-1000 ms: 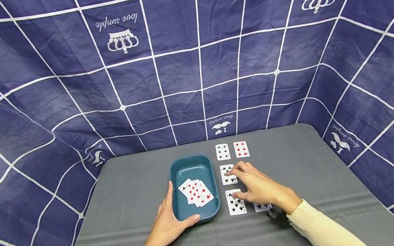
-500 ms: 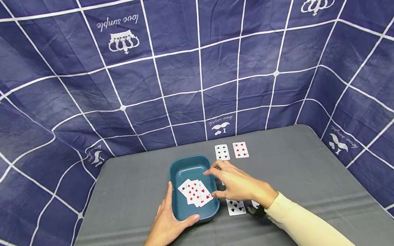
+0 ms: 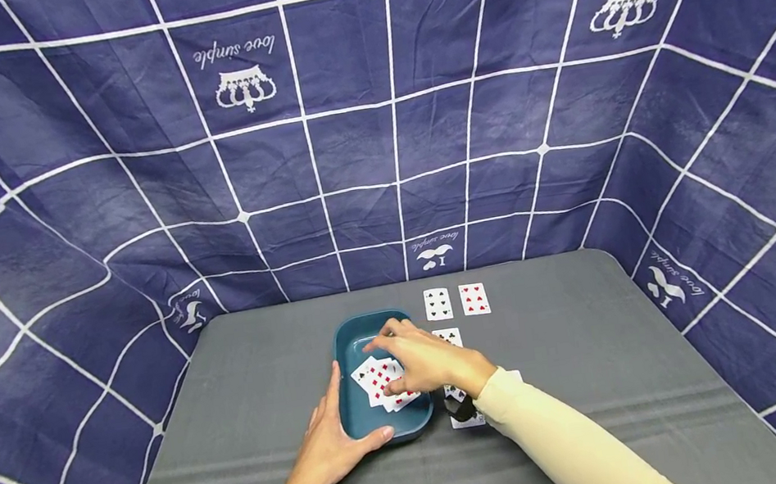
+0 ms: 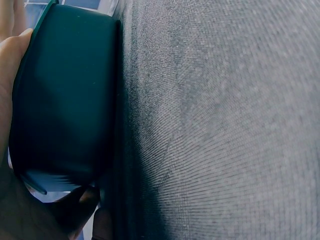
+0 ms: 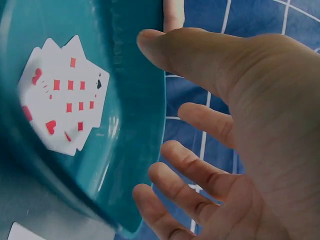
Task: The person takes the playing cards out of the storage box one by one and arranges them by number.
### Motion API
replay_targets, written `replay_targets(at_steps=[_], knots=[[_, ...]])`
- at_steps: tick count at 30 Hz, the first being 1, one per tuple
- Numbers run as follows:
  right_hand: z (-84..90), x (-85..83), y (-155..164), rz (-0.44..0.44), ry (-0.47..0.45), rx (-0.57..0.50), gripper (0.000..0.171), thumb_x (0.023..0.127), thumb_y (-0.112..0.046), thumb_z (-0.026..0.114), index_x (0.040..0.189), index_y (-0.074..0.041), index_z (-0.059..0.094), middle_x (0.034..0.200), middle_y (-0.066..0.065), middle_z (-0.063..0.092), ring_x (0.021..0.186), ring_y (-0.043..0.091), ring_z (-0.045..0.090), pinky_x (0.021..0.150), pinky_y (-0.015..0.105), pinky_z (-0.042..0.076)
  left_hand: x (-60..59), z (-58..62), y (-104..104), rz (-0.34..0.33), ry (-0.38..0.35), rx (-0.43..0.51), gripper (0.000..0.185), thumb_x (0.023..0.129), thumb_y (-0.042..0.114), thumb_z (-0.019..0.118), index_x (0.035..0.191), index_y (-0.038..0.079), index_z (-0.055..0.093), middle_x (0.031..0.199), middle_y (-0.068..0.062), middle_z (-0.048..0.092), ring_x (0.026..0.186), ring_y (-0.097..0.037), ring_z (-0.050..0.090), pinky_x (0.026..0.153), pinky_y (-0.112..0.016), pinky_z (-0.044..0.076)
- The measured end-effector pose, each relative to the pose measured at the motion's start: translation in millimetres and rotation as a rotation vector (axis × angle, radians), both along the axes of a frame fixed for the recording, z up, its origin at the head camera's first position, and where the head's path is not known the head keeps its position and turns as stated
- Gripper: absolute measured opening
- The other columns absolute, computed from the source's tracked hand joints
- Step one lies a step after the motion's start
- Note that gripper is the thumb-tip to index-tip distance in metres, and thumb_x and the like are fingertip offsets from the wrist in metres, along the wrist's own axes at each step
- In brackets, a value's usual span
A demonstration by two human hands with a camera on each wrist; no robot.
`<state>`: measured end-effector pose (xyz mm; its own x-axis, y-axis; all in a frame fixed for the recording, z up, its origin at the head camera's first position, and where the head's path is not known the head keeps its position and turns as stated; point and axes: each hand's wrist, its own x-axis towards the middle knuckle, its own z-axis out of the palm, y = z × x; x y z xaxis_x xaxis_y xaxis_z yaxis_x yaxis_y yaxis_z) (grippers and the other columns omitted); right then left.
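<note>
One teal tray point(image 3: 343, 347) sat on the grey table point(image 3: 601, 377), holding a fanned pile of face-up cards point(image 3: 376, 378); at least three overlapped, exact count unclear, mostly red pips with one black pip showing in the right wrist view. Left hand point(image 3: 330, 444) rested against the tray's near-left corner, palm on the left wall, thumb along the near wall, fingers fairly straight, pressing rather than pinching. Right hand point(image 3: 419, 357) hovered over the tray's right half, just above the pile; the right wrist view showed its fingers point(image 5: 200, 172) spread apart and loosely bent, holding nothing. Right of the tray, two cards lay side by side at the far end: one black-pip card point(image 3: 437, 304) and one red-pip card point(image 3: 474, 298). One more black-pip card point(image 3: 450, 336) lay just right of the tray's rim, partly hidden by the right hand. Another card point(image 3: 467, 419) lay near the tray's near-right corner, mostly covered by the cream sleeve point(image 3: 566, 448). Blue grid-patterned cloth point(image 3: 370, 112) hung behind the tray on all sides.
</note>
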<state>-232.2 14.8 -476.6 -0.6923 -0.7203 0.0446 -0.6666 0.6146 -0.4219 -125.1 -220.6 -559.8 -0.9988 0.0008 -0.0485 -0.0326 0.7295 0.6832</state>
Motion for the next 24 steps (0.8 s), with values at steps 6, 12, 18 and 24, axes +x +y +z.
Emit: replay_targets(at_steps=[6,12,18,24], knots=[[-6.6,-11.1,-17.9,0.006,-0.031,0.053,0.077,0.093,-0.036,0.102,0.162,-0.022,0.07,0.154,0.009,0.065,0.138,0.029,0.063,0.115,0.047,0.061,-0.6,-0.9,-0.4,-0.003,-0.002,0.001,0.151,0.08,0.077,0.097,0.19,0.031,0.005,0.189,-0.024,0.037,0.167,-0.057,0.045,0.123,-0.082,0.047],[-18.0,-20.4,-28.3,0.012,-0.053,0.123,0.078,0.091,-0.036,0.104,0.161,-0.025,0.071,0.156,0.009,0.065,0.138,0.03,0.062,0.115,0.045,0.06,-1.2,-0.9,-1.0,-0.006,0.002,0.001,0.151,0.08,0.077,0.097,0.19,0.03,0.004,0.189,-0.025,0.037,0.168,-0.057,0.045,0.124,-0.083,0.046],[-26.3,-24.3,-36.1,0.03,-0.059,0.189,0.078,0.086,-0.037,0.107,0.156,-0.029,0.075,0.156,0.009,0.066,0.138,0.031,0.064,0.119,0.047,0.058,0.2,-1.1,-0.7,-0.01,0.005,0.003,0.15,0.081,0.076,0.097,0.19,0.03,0.005,0.189,-0.025,0.036,0.169,-0.058,0.043,0.124,-0.083,0.046],[-33.0,-24.4,-41.6,0.002,-0.071,0.26,0.08,0.083,-0.038,0.109,0.155,-0.033,0.075,0.153,0.005,0.067,0.139,0.026,0.064,0.118,0.042,0.059,1.8,-0.6,0.5,-0.005,0.012,0.01,0.15,0.08,0.074,0.098,0.19,0.03,0.007,0.188,-0.026,0.038,0.167,-0.059,0.044,0.123,-0.083,0.046]])
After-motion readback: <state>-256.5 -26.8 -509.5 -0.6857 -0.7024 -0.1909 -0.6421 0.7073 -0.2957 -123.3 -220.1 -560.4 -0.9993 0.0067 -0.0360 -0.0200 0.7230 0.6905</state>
